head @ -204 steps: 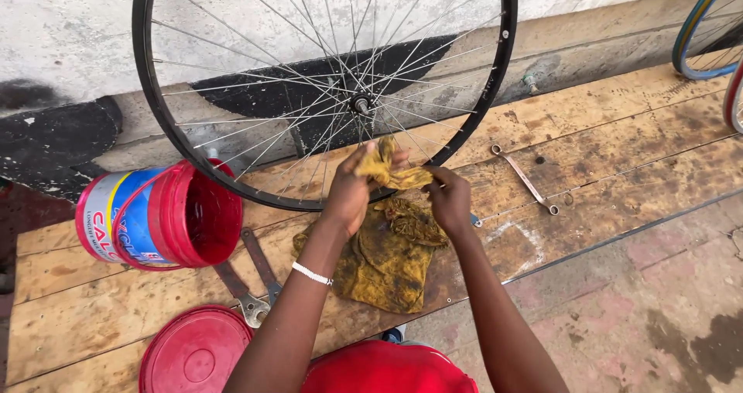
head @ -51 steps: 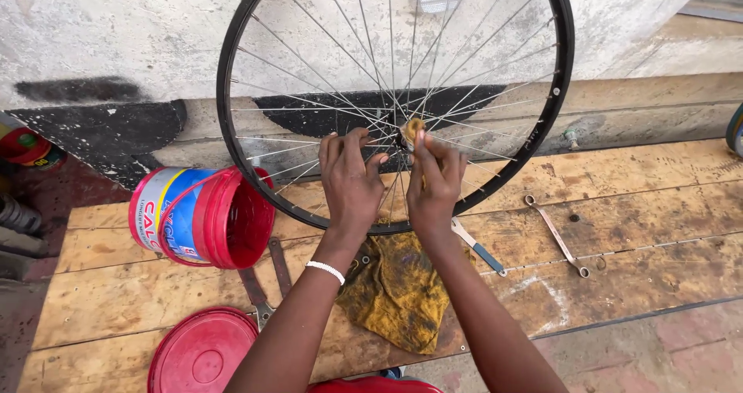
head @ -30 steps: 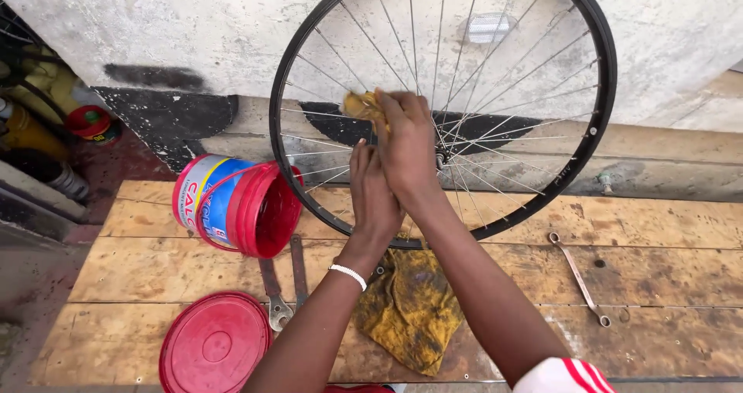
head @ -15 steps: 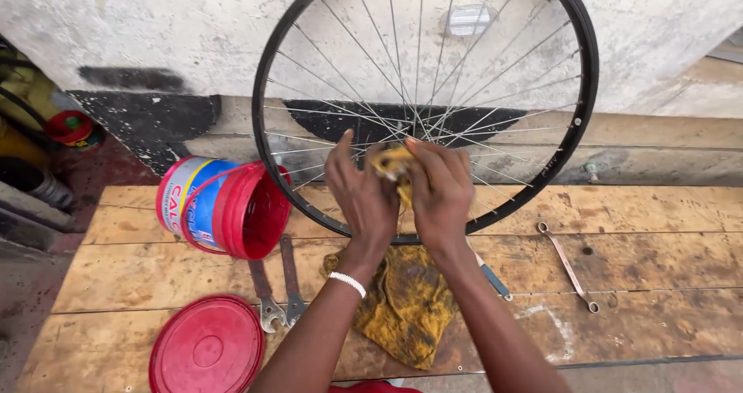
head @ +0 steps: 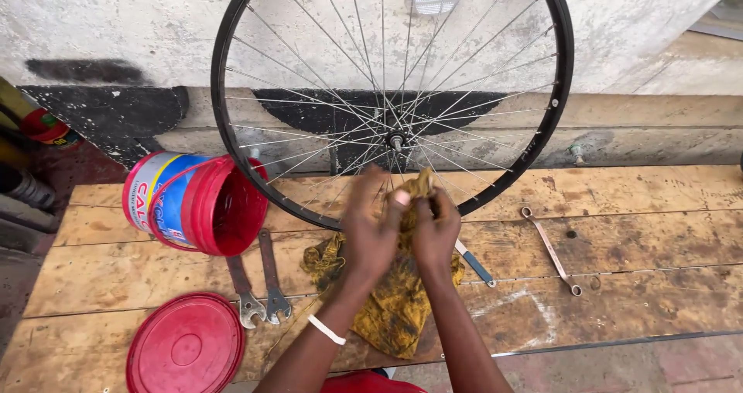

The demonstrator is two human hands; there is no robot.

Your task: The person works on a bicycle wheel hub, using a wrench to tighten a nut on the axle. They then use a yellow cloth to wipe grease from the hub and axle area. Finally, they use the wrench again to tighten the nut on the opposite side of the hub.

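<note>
- A yellow rag [head: 391,308] is draped on the wooden planks [head: 619,285] nearest the viewer.
- Its upper end is bunched between the left hand [head: 370,234] and right hand [head: 435,230], fingers clamped on it.
- Just beyond, the bicycle wheel [head: 557,91] is stood upright.

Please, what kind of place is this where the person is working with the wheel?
Probably an outdoor, informal bicycle repair spot. A bare spoked wheel stands against a rough painted wall, wrenches lie on a worn plank platform, and both hands work a dirty yellow rag.
</note>
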